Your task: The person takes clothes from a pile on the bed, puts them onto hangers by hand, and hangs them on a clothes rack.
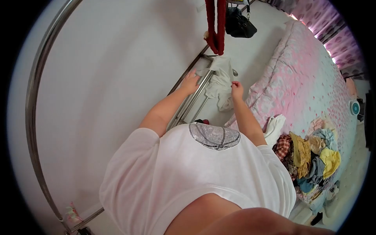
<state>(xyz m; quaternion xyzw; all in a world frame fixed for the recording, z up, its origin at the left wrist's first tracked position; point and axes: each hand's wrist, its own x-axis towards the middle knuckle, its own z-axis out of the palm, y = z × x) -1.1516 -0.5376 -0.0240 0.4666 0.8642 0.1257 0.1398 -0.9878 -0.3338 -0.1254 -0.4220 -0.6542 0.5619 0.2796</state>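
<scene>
A white garment (220, 83) hangs crumpled over the metal bars (194, 91) of a clothes rack in front of me. My left hand (190, 82) is at the left side of these bars, its fingers stretched out and apart, close to a pale, partly see-through piece (202, 72) by the garment. On the garment's right, my right hand (236, 91) has its fingers curled together at the cloth's edge. Whether anything is pinched in them is too small to tell. Dark red knitted clothing (216, 29) hangs above the white garment.
A black handbag (240, 25) hangs at the back. To the right is a bed with a pink and white quilt (288, 74), with a heap of clothes (309, 156) on its near end. A tall metal frame (31, 98) curves along the left wall. A small fan-like object (354, 107) stands far right.
</scene>
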